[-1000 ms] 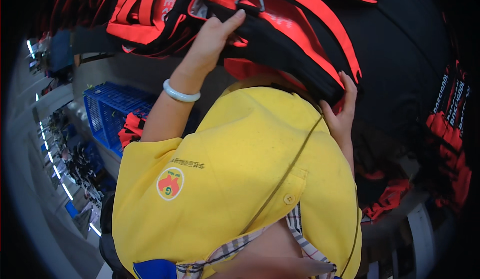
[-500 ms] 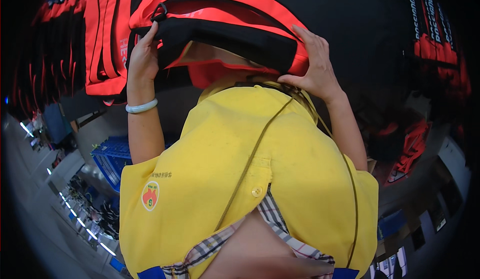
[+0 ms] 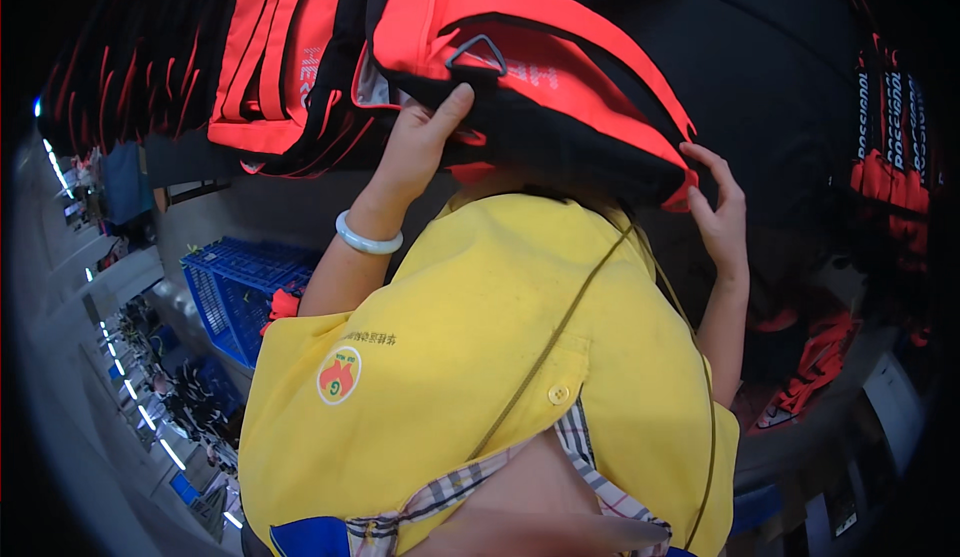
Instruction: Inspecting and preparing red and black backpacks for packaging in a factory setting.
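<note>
A red and black backpack (image 3: 590, 107) lies in front of me, its black panel turned toward my body. One curved red strap (image 3: 570, 19) runs over its top, and a dark triangular metal ring (image 3: 477, 54) sits near its left end. My left hand (image 3: 432, 137), a pale bangle on the wrist, grips the near edge just below that ring, thumb on top and most fingers hidden underneath. At the bag's right corner, my right hand (image 3: 722, 207) has thumb and fingertips on either side of the fabric.
Several similar red and black bags (image 3: 270, 67) are stacked at the left on the dark table (image 3: 775, 67). More black and red pieces (image 3: 890, 147) lie at the far right. A blue plastic crate (image 3: 235, 292) stands below on the left; red material (image 3: 815, 367) sits low on the right.
The backpack has shifted right and its front edge turned, so the open gap in it no longer shows. Both hands have moved right, the right one lower at the corner.
</note>
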Tool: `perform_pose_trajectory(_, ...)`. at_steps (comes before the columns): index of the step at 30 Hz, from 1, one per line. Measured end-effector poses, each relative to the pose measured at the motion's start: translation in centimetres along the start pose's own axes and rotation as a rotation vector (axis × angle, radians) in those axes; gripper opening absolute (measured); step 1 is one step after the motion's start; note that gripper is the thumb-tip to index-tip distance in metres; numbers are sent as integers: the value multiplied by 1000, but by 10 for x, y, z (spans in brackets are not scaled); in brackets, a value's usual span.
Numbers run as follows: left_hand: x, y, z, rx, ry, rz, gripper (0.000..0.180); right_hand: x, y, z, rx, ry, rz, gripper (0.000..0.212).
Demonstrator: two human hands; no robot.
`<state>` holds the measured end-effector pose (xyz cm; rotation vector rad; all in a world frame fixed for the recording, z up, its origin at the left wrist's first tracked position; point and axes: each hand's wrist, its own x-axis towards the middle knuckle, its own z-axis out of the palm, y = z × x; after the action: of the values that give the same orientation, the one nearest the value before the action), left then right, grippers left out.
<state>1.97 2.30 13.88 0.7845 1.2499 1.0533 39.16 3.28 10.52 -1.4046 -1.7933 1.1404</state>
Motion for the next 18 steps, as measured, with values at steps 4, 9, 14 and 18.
perform_pose_trajectory(4,-13,-4,1,95,-70,98,24,28,-62,30,236,-24,-15,23)
perform_pose_trajectory(9,-21,0,7,111,-100,166,23,67,-111,81,575,-212,-12,31)
perform_pose_trajectory(14,-27,-1,5,72,-106,160,24,84,-130,92,728,-369,143,37)
perform_pose_trajectory(18,-31,-2,3,47,-97,167,26,89,-126,92,759,-433,158,37)
